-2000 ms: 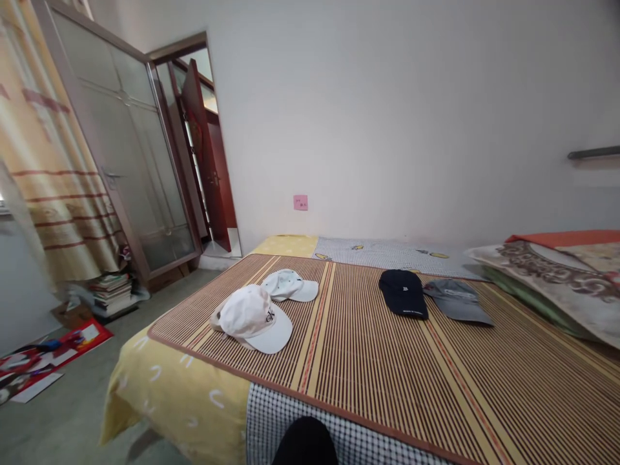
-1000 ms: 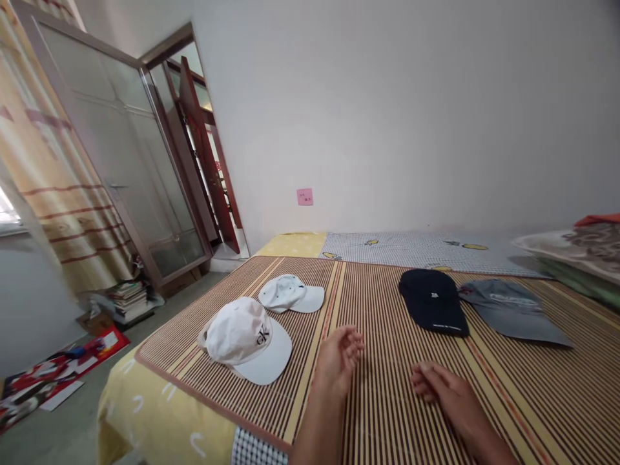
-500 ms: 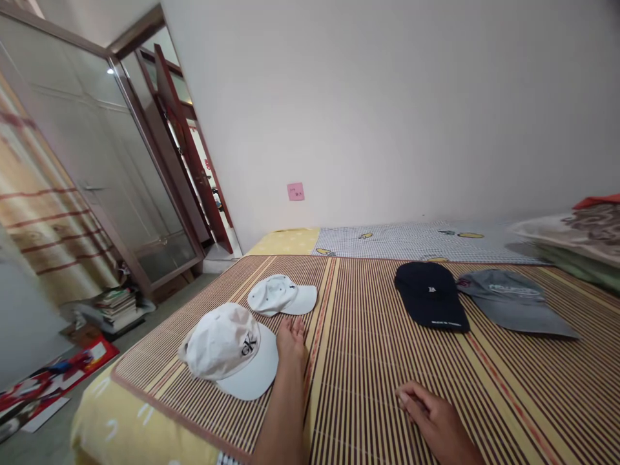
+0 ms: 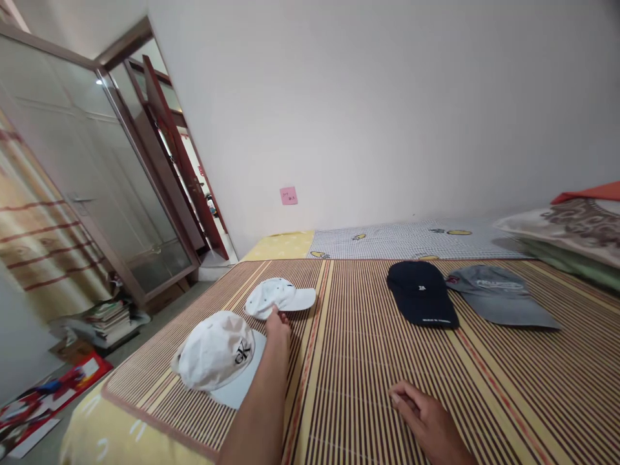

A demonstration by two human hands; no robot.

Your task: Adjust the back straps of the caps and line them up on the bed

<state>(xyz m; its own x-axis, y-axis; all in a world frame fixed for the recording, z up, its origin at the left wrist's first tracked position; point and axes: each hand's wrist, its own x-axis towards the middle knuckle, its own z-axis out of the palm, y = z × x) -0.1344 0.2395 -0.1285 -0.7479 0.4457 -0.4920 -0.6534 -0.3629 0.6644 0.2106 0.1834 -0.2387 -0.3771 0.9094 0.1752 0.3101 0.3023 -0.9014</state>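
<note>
My left hand (image 4: 279,325) is at the near edge of the smaller white cap (image 4: 271,297), thumb and fingers closed on its lower rim, with the brim pointing right. My forearm covers part of the larger white cap (image 4: 216,352), which bears a dark letter logo and lies just left of my wrist. My right hand (image 4: 426,413) rests on the striped bamboo mat (image 4: 349,374), fingers curled in and nothing seen in them. Beyond it lie a navy cap (image 4: 420,294) and, touching its right side, a grey cap (image 4: 504,297).
Along the wall runs a checked sheet (image 4: 387,240) with a yellow section. Folded bedding (image 4: 571,226) is piled at the far right. A pink note (image 4: 289,196) is stuck to the wall. On the floor at left are stacked books (image 4: 109,316) and a red item (image 4: 92,368).
My left hand has gone from palm-up beside the smaller white cap to gripping its near edge. That cap has shifted slightly right. My right hand stays put; the view has turned a little.
</note>
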